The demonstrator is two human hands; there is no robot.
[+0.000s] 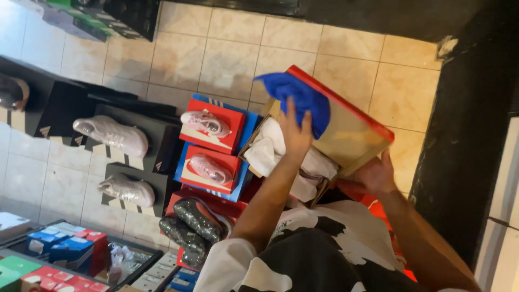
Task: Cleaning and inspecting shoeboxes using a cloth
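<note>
An open shoebox (pixel 354 138) with a red lid edge and brown cardboard inside is held up in front of me. White wrapping paper (pixel 267 148) spills out of its open side. My left hand (pixel 294 132) grips a blue cloth (pixel 303 94) over the box opening. Under the box's lower right corner, my right hand (pixel 376 176) supports it from below.
Red shoeboxes (pixel 208 138) on blue boxes carry pink shoes (pixel 205 123). Black boxes (pixel 135 146) at the left carry pale pink sneakers (pixel 111 135). Dark patterned shoes (pixel 192 224) lie lower down. Small colourful boxes (pixel 59 249) sit at the bottom left. A black wall edge (pixel 465 135) stands at the right on tiled floor.
</note>
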